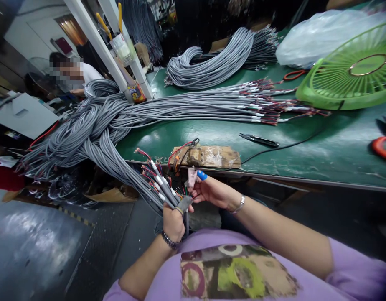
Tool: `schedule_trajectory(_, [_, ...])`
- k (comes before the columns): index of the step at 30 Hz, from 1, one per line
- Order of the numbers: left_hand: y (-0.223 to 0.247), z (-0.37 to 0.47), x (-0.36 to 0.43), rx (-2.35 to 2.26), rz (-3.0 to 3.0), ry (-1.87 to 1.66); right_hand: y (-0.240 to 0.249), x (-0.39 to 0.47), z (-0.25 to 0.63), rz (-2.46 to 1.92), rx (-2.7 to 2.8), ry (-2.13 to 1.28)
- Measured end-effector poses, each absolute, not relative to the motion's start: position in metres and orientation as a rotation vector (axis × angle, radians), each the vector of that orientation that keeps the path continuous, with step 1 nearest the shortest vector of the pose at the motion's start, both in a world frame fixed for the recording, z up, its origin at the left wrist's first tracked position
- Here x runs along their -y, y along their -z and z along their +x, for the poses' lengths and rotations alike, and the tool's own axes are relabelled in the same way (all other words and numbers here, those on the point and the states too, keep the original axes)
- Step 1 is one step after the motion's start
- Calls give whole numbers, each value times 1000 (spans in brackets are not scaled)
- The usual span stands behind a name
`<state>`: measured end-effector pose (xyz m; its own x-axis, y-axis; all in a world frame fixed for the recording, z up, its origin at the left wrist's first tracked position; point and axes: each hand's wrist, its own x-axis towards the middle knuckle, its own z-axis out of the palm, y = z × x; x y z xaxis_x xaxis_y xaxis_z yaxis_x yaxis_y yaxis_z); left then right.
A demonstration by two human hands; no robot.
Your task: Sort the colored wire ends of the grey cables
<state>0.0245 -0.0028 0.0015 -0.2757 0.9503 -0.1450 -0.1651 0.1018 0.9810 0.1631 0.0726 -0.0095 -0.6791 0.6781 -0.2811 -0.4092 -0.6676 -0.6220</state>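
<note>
My left hand (173,221) is closed around a grey multi-core cable (186,223), its thumb wrapped in a grey cover. Thin coloured wires (182,191) fan out of the cable's stripped end. At those wires are the bent fingers of my right hand (208,192), pinched together; one finger wears a pale pink wrap and another a blue one. Whatever lies between its fingertips is too small to make out. Beside my left hand, several grey cables (161,182) with white sleeves and bare coloured ends reach up from the bundle.
Long grey cable bundles (186,106) lie across the green bench (212,133). On its front edge sits a wooden block (212,156) with a corded tool. Snips (258,139), a green fan (352,69) and orange-handled scissors (382,146) are to the right. Another person (70,75) sits far left.
</note>
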Motion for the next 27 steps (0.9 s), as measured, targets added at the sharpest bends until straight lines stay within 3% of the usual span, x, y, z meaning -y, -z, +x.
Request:
schedule_trajectory(6, [0, 20, 9, -1363, 903, -1295, -2, -75, 174, -807, 1161, -2215])
schedule_trajectory(13, [-6, 17, 7, -1255, 1031, -912, -6, -75, 169, -728, 1479, -2222])
schedule_trajectory(18, [-2, 15, 6, -1253, 943, -1027, -1, -71, 172, -826, 1324, -2110])
schedule_trajectory(27, [-9, 18, 3, -1284, 794, -1370, 16, -73, 173, -786, 754, -2205])
